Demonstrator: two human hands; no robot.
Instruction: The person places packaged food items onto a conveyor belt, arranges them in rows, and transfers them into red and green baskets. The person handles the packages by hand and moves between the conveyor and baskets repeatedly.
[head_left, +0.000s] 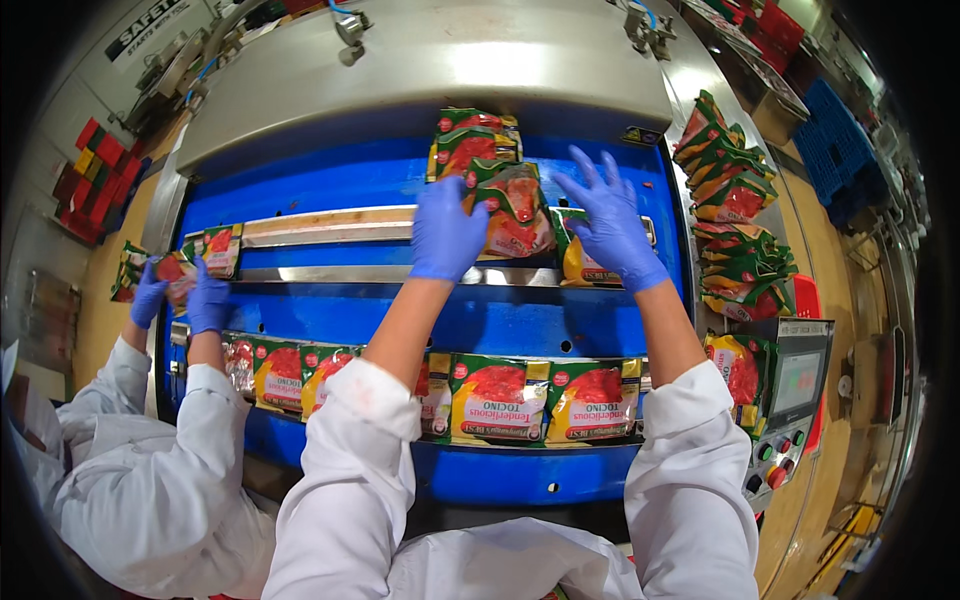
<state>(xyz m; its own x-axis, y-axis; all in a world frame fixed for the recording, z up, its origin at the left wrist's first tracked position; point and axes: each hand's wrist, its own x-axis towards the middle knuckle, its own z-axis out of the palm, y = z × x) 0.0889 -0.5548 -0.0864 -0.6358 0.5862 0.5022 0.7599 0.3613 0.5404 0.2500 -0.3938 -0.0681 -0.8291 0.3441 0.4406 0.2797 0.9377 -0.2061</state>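
Note:
My left hand (448, 229), in a blue glove, touches the left side of a pile of tocino meat pouches (514, 206) on the blue machine bed (337, 307); whether it grips one is hidden. Fingers spread, my right hand (611, 217) is over a tocino pouch (585, 259) lying across the upper metal sealing bar (330, 228). More pouches (469, 142) are stacked behind the pile. Along the near edge, several pouches (499, 401) lie side by side in a row, partly hidden under my left forearm.
A co-worker's gloved hands (180, 292) handle a pouch at the left. A raised steel lid (420, 67) spans the back. Upright pouches (724, 180) line the right ledge, beside a control panel (787, 405) with buttons. Blue crate (836, 142) stands beyond.

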